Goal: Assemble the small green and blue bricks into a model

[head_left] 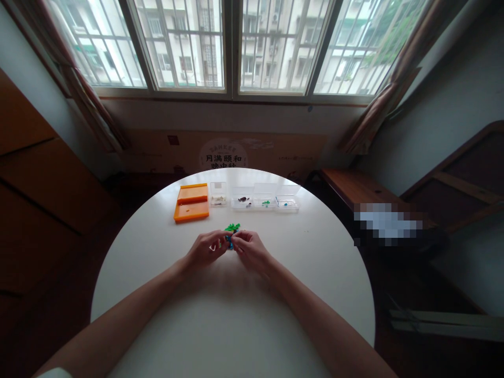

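Observation:
A small model of green and blue toy building pieces (pixel 232 228) is between my two hands, near the middle of the white table. My left hand (pixel 207 248) has its fingers curved round the model's left side, with the fingertips closed on it. From the right, my right hand (pixel 251 249) meets the model with thumb and finger pinched together. Whatever lies in that pinch is too small and too hidden to name. The fingers cover much of the blue lower part, while the green top shows above them.
Beyond my hands stands an open orange case (pixel 191 210) with a tiny piece in it. Beside it are a clear box with pale bits (pixel 218 200) and clear lidded boxes holding dark brown (pixel 244 199), green (pixel 266 203) and blue pieces (pixel 286 204). A wooden bench (pixel 366 194) stands right of the table.

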`<state>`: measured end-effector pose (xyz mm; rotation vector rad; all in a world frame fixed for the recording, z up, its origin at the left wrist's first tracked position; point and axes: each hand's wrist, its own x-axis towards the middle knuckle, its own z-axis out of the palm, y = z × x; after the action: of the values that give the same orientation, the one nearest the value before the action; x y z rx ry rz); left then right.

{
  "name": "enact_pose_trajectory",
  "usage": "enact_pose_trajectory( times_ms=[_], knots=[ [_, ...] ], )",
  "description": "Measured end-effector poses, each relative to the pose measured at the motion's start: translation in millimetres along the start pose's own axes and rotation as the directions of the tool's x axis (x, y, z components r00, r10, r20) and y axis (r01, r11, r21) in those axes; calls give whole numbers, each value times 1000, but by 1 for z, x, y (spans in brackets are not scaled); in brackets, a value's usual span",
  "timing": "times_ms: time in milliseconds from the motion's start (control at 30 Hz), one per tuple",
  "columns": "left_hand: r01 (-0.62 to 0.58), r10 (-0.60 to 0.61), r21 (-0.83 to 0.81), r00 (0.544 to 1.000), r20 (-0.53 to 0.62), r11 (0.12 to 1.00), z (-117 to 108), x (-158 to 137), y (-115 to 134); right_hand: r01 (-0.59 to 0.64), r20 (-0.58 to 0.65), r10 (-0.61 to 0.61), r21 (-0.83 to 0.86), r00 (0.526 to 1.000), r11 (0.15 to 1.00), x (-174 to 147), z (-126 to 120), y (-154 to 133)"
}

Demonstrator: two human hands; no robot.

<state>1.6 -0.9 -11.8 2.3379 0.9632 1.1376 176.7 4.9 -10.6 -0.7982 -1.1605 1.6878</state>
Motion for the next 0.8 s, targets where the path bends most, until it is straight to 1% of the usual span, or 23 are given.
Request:
enact_pose_trajectory(
  times_ms=[133,433,567,800],
  knots=[
    [0,0,3,1000,23,1000,0,0,1,10,4,-10,34,1000,999,2,-3,5],
    [26,-20,73,996,-89,997,0,2,2,-14,-16,15,29,1000,999,2,-2,2],
    [29,-20,81,995,-99,996,0,1,0,7,-24,-6,15,1000,1000,1,-1,1],
    [8,-1,65,993,-115,998,0,1,1,-3,-43,4,25,999,1000,-1,2,-3]
  ],
)
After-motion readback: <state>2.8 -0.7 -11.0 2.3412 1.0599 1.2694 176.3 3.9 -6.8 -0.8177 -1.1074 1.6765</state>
